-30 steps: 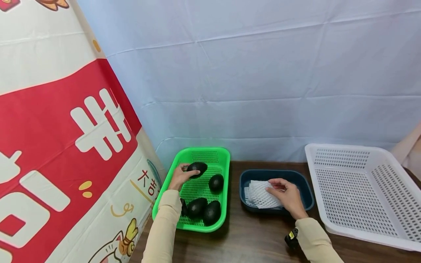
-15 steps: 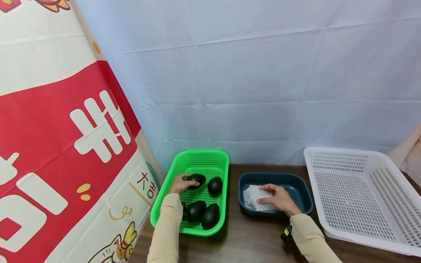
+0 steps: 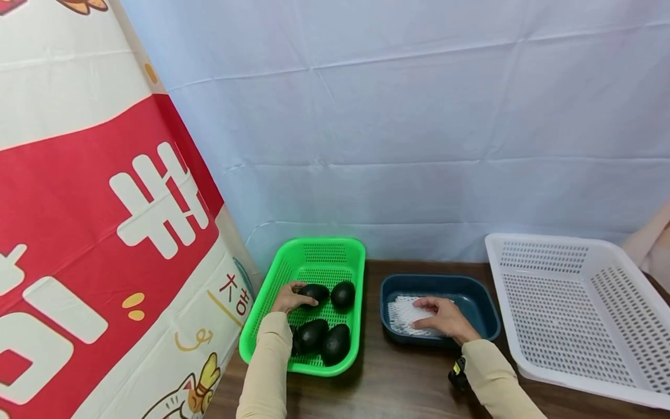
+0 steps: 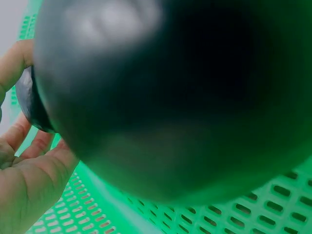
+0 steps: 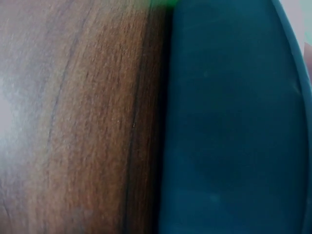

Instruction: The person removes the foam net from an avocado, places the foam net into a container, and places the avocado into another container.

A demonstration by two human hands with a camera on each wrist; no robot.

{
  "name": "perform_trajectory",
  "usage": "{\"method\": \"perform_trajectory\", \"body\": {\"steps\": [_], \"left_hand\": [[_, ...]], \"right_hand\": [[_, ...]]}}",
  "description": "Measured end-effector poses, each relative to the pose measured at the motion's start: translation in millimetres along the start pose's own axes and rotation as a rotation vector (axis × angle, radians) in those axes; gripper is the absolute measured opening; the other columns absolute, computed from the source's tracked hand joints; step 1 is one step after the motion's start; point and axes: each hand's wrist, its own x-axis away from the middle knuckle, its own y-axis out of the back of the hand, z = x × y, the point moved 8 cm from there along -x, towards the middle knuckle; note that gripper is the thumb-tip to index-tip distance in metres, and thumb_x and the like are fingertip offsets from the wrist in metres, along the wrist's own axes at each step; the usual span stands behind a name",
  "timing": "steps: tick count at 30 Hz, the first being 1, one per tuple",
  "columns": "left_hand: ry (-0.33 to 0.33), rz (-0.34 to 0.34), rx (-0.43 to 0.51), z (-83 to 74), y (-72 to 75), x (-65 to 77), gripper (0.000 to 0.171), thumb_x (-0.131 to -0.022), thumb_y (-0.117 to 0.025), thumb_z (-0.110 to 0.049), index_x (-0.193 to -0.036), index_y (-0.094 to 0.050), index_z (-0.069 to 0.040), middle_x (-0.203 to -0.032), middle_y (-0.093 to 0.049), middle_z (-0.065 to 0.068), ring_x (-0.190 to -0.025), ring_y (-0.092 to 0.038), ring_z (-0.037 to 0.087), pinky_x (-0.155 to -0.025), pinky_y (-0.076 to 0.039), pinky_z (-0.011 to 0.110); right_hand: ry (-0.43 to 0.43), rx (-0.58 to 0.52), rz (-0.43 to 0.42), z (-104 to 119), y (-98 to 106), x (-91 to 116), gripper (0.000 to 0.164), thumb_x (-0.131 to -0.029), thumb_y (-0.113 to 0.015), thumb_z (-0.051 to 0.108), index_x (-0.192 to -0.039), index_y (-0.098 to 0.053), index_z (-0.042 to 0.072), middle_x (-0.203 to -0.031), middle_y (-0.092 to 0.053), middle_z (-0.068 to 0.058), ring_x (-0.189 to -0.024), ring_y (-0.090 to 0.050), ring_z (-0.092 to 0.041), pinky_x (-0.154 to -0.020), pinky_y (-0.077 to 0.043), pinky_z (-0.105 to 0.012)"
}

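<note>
Inside a green basket point(image 3: 361, 302), my left hand point(image 3: 288, 298) holds a dark avocado point(image 3: 316, 291) between thumb and fingers. Another avocado point(image 3: 343, 295) lies just to its right. Two more, a front avocado point(image 3: 335, 344) and its neighbour point(image 3: 312, 336), sit near the basket's front, with a further dark shape partly behind my sleeve. The left wrist view is mostly filled by a blurred avocado point(image 4: 161, 92). My right hand point(image 3: 447, 317) is over white foam nets point(image 3: 405, 314) in a dark blue tub point(image 3: 478, 302), thumb and fingers spread apart. The right wrist view shows only the tub's outer side.
A large white basket point(image 3: 565, 308) stands right of the tub. Brown wooden table point(image 3: 377, 384) shows in front. A pale cloth point(image 3: 392, 145) hangs behind, and a printed red and white cloth point(image 3: 104, 233) along the left.
My left hand has lowered the avocado onto the basket floor beside another. My right hand has moved slightly left and down; the foam net that was raised under its fingers now lies flat.
</note>
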Motion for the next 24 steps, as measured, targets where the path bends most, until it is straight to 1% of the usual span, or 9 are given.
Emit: {"method": "perform_trajectory", "body": {"steps": [2,5,12,14,24], "left_hand": [[-0.013,0.005,0.007,-0.9,-1.0,1.1,0.065,-0.068,-0.087,-0.007,-0.127,-0.059,-0.001,-0.134,-0.049,0.025,-0.122,-0.044,0.043,-0.095,-0.043,0.053],[-0.009,0.005,0.027,0.8,-1.4,2.2,0.065,-0.069,-0.086,-0.006,-0.127,-0.059,0.0,-0.133,-0.049,0.025,-0.122,-0.045,0.043,-0.095,-0.043,0.054],[0.0,0.003,0.06,9.9,-0.1,1.2,0.066,-0.069,-0.086,-0.005,-0.128,-0.058,0.0,-0.13,-0.049,0.024,-0.118,-0.046,0.043,-0.093,-0.044,0.054],[0.007,0.002,0.068,11.8,-0.3,0.4,0.067,-0.068,-0.087,-0.005,-0.129,-0.058,-0.001,-0.129,-0.049,0.024,-0.117,-0.047,0.042,-0.093,-0.044,0.054],[0.0,0.002,0.077,9.9,-1.7,2.4,0.069,-0.07,-0.085,-0.005,-0.132,-0.055,0.0,-0.138,-0.044,0.026,-0.126,-0.04,0.043,-0.097,-0.04,0.055]], "right_hand": [[0.004,0.017,0.0,1,0,0,0.047,-0.072,-0.087,0.016,-0.112,-0.068,0.0,-0.117,-0.062,-0.017,-0.108,-0.055,-0.035,-0.089,-0.048,-0.048],[0.014,0.03,-0.002,1,0,-1,0.044,-0.071,-0.087,0.013,-0.109,-0.069,0.0,-0.114,-0.063,-0.017,-0.106,-0.057,-0.034,-0.087,-0.049,-0.047],[0.064,0.051,0.004,3,-3,-2,0.038,-0.069,-0.087,0.008,-0.102,-0.07,-0.002,-0.107,-0.066,-0.016,-0.1,-0.059,-0.034,-0.084,-0.051,-0.046],[0.062,0.053,-0.006,2,-3,-3,0.038,-0.069,-0.087,0.007,-0.101,-0.07,-0.001,-0.107,-0.066,-0.015,-0.1,-0.059,-0.033,-0.083,-0.051,-0.046],[0.064,0.092,-0.03,1,-2,-4,0.037,-0.067,-0.089,0.009,-0.099,-0.071,0.001,-0.103,-0.067,-0.013,-0.096,-0.06,-0.031,-0.082,-0.052,-0.046]]}}
